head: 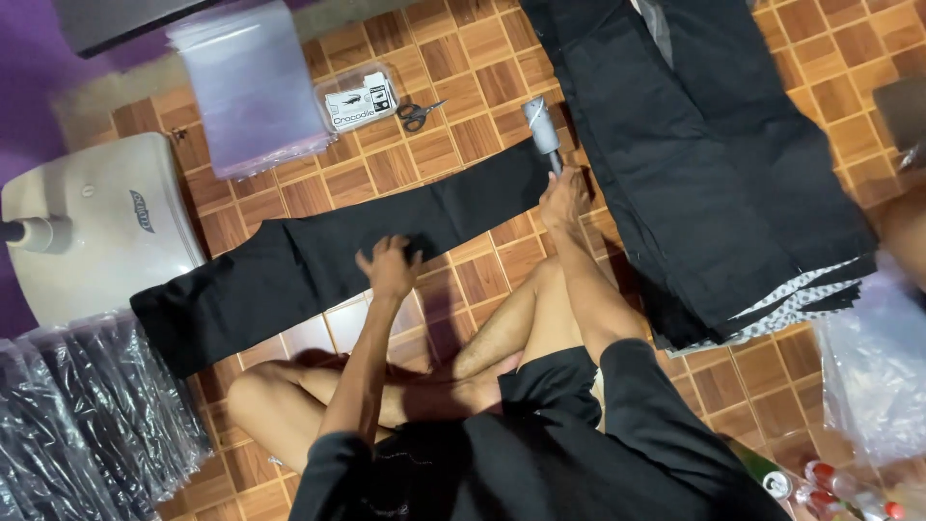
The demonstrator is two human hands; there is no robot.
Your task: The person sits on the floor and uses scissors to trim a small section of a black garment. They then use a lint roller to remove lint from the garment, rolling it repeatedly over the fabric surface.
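A long black folded garment (318, 256) lies stretched across the tiled floor in front of my crossed legs. My left hand (389, 265) presses down on its near edge around the middle, fingers spread. My right hand (563, 198) grips the dark handle of a lint roller (542, 125), whose grey roll rests at the garment's right end.
A tall stack of black folded garments (714, 164) lies to the right. Clear plastic bags (253, 82), a small packet (359, 99) and scissors (418, 114) lie farther out. A white fan base (96, 227) stands left, bagged items (87, 425) below it, bottles (834, 482) at lower right.
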